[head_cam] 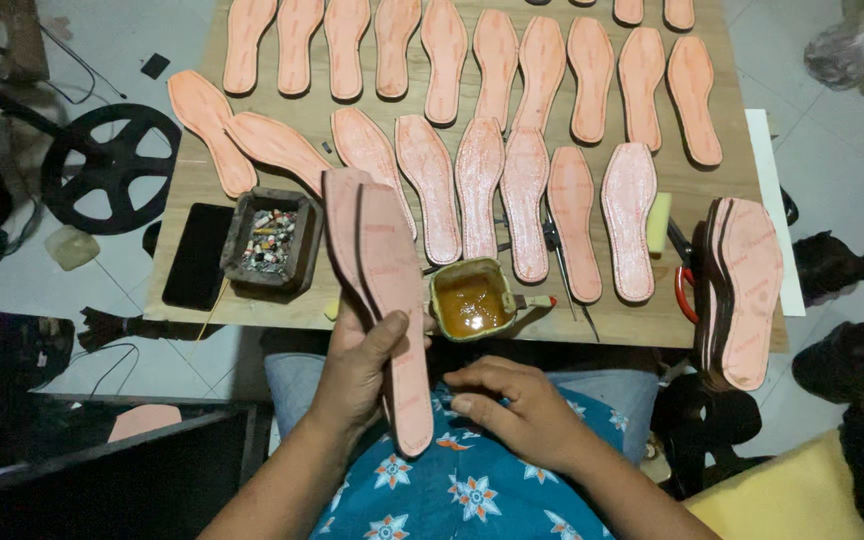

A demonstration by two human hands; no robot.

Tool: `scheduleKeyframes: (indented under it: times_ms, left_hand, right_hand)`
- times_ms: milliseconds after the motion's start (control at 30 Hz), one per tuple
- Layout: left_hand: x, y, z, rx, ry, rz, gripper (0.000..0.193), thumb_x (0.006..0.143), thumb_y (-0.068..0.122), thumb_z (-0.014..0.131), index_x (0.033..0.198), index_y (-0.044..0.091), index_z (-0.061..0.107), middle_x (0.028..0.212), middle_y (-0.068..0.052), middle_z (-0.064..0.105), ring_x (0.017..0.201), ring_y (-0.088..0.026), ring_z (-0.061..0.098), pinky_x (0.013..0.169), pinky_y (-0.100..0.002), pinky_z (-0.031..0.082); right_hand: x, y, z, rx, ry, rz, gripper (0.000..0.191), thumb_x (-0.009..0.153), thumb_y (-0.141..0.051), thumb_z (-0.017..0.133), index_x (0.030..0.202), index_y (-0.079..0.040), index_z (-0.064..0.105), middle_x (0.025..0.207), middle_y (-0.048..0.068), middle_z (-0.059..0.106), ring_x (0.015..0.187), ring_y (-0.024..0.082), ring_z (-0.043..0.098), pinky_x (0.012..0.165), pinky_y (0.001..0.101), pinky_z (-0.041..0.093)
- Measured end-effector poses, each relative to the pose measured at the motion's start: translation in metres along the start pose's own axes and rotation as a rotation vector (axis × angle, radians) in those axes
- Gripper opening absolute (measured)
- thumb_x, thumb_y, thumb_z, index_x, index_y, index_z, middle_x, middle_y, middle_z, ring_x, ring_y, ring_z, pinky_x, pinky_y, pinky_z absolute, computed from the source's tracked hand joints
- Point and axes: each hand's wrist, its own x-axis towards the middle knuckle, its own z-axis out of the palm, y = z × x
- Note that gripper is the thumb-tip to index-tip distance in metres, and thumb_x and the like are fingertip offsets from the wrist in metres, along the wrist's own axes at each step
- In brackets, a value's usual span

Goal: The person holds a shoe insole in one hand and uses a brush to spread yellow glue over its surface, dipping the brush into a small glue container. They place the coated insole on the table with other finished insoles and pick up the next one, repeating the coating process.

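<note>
Head view is showing the left hand [357,365] gripping a pair of pink shoe soles [382,290], standing them up just in front of the glue pot [469,300]. The right hand [517,405] is lying loosely curled, holding nothing, on the blue flowered cloth [462,490]. Behind the glue pot, many pink soles [527,200] are lying on the wooden tabletop [712,180]. White floor tiles [842,150] are showing around it.

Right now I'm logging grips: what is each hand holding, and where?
Left hand grips stacked insoles around their lower middle; right hand holds nothing, resting on the lap.
</note>
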Motion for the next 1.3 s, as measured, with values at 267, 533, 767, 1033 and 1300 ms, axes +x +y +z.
scheduleKeyframes:
  times_ms: [267,533,767,1033,1300]
  left_hand:
    - [-0.034,0.018,-0.027,-0.07,-0.157,-0.123,0.075,0.079,0.025,0.075,0.145,-0.002,0.051,0.105,-0.017,0.07,0.093,-0.021,0.069,0.08,-0.032,0.06]
    - [-0.027,-0.01,-0.037,-0.221,-0.071,-0.228,0.054,0.085,0.016,0.069,0.131,-0.007,0.054,0.11,-0.02,0.069,0.086,-0.022,0.069,0.072,-0.035,0.061]
    - [-0.024,-0.02,-0.047,-0.223,0.009,-0.261,0.049,0.085,0.016,0.066,0.129,-0.002,0.055,0.12,-0.018,0.07,0.09,-0.019,0.07,0.074,-0.035,0.062]
    - [-0.017,-0.026,-0.056,-0.275,-0.002,-0.244,0.056,0.088,0.019,0.066,0.138,0.0,0.05,0.128,-0.02,0.067,0.092,-0.018,0.069,0.078,-0.033,0.062]
    - [-0.013,-0.027,-0.06,-0.293,0.002,-0.233,0.065,0.089,0.021,0.067,0.146,0.001,0.044,0.138,-0.02,0.064,0.092,-0.018,0.069,0.077,-0.031,0.061]
  right_hand:
    - [-0.003,0.083,-0.018,0.724,0.512,0.703,0.046,0.101,-0.045,0.053,0.096,-0.001,0.066,0.071,0.005,0.062,0.057,0.015,0.056,0.051,0.0294,0.045]
    - [0.026,0.116,-0.017,1.245,0.626,0.576,0.034,0.098,-0.05,0.062,0.094,-0.016,0.056,0.071,0.0,0.059,0.056,0.012,0.053,0.047,0.0256,0.039]
    - [0.038,0.123,-0.013,1.382,0.696,0.448,0.029,0.098,-0.038,0.067,0.084,-0.015,0.056,0.071,0.0,0.058,0.064,0.015,0.057,0.06,0.0323,0.049]
    - [0.027,0.117,-0.019,1.262,0.636,0.407,0.037,0.102,-0.039,0.052,0.105,-0.006,0.069,0.1,0.013,0.074,0.09,0.025,0.07,0.083,0.0426,0.056]
    - [0.023,0.087,-0.026,1.161,0.71,0.315,0.04,0.101,-0.036,0.049,0.104,0.0,0.063,0.113,0.022,0.075,0.105,0.033,0.073,0.095,0.047,0.058]
